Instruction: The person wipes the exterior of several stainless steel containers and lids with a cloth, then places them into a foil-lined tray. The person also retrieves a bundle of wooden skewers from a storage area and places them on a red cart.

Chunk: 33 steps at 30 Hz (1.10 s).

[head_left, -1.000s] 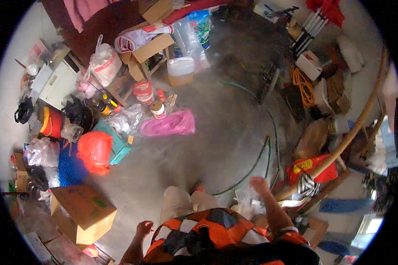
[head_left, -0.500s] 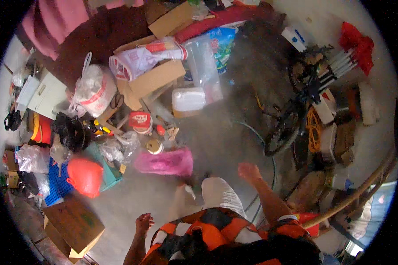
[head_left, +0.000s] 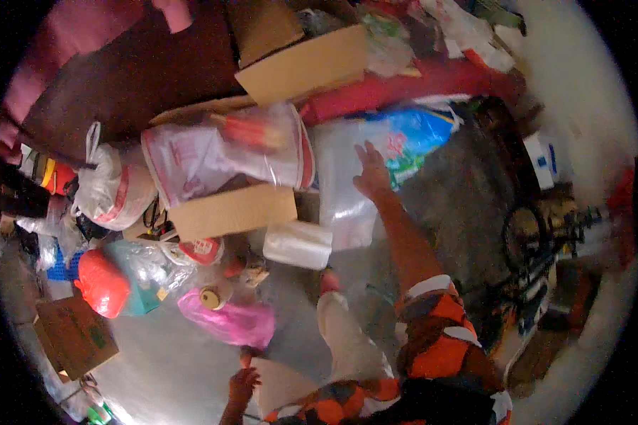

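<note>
My right hand [head_left: 372, 172] reaches forward with its fingers stretched apart, holding nothing. It is over or just above a clear plastic sheet or bag [head_left: 344, 216]; whether they touch I cannot tell. Beside it lies a blue and green printed bag [head_left: 425, 142]. Low down near my leg hangs my left hand [head_left: 242, 382], its fingers loosely bent, with nothing visible in it. A pink plastic bag [head_left: 237, 322] lies on the floor ahead of that hand. Left of the clear plastic, white-and-red plastic bags [head_left: 191, 159] fill a cardboard box [head_left: 234, 214].
A white container [head_left: 298, 244] stands by the box. To the left are a red bag [head_left: 103, 283], a stuffed white bag [head_left: 113, 188] and a brown carton [head_left: 76, 336]. Another open carton [head_left: 305, 64] is at the back. A bicycle [head_left: 539, 248] stands at the right.
I have stepped forward toward the cardboard box. My right hand has risen and stretched forward over the clear plastic. My left hand stays low by my side.
</note>
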### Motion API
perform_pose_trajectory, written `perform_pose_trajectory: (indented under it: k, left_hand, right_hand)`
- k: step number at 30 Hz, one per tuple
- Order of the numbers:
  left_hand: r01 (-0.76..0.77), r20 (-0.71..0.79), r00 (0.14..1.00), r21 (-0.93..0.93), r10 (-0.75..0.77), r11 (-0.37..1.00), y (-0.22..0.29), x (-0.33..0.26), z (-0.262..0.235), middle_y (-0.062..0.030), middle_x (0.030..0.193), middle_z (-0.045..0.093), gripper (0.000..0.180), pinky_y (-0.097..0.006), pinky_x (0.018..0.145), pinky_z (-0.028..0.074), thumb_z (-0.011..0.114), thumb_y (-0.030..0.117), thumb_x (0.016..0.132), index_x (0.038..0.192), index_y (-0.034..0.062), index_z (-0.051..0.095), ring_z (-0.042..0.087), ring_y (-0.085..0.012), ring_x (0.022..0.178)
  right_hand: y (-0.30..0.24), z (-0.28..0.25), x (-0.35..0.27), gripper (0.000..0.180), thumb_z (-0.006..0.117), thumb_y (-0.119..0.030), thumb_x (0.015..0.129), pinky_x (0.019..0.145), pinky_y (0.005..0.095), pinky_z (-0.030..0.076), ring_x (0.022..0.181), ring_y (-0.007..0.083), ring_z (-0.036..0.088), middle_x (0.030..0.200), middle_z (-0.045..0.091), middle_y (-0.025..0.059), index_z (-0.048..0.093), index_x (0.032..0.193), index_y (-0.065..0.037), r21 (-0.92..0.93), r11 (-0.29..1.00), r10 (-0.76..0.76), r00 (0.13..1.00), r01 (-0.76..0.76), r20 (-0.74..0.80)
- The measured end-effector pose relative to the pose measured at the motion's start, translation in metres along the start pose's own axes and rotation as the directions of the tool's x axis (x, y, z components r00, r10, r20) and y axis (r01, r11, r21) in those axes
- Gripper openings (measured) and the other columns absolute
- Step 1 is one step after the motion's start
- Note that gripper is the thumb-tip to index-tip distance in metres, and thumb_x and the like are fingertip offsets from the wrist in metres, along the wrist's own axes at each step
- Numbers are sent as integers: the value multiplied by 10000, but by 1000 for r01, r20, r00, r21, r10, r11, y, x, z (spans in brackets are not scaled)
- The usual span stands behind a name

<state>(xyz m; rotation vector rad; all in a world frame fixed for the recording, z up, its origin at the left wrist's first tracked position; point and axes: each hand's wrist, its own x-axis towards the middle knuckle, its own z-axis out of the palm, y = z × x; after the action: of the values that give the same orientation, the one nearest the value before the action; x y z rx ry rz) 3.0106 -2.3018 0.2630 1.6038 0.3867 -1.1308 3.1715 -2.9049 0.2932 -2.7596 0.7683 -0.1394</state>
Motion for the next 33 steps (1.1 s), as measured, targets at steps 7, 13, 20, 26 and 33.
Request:
perform_pose_trajectory:
  k: [7,13,20,26,33]
  left_hand:
    - [-398,393,909,716,140,573,119,73,180,-92,869,629,234,-271,645,472,471,162,881,1067,38,537,609,-171,793]
    - [-492,369,871,629,325,602,153,141,250,-109,879,615,312,-312,646,470,514,272,858,1079,53,521,587,-192,781]
    - [-348,340,898,153,281,925,184,165,323,-92,793,584,348,-281,565,451,513,315,833,986,4,486,563,-168,670]
    - [-330,131,939,97,317,939,160,160,304,-117,660,585,311,-291,509,451,504,268,818,968,-4,524,558,-173,526]
    - [-423,248,906,539,342,729,168,160,303,-161,728,620,246,-358,530,469,481,225,825,830,-7,561,601,-267,596]
  right_hand:
    - [42,22,104,602,599,-147,637,964,552,275,1172,317,399,1222,461,149,444,1219,-126,-323,886,-227,919,332,322]
    - [49,11,44,351,514,-184,700,776,467,444,791,347,597,818,616,153,557,1040,-106,-5,921,-293,704,389,647]
    - [6,-34,-106,275,560,-184,748,682,432,461,759,349,583,818,599,171,551,1012,-107,397,917,-329,506,-28,797]
    - [18,-9,-126,254,554,-219,805,772,352,443,845,200,567,951,611,68,577,1003,-62,620,611,-421,460,-492,781]
    - [55,51,-74,265,557,-214,802,780,353,441,856,200,564,962,607,69,566,1017,-60,326,664,-189,270,-673,944]
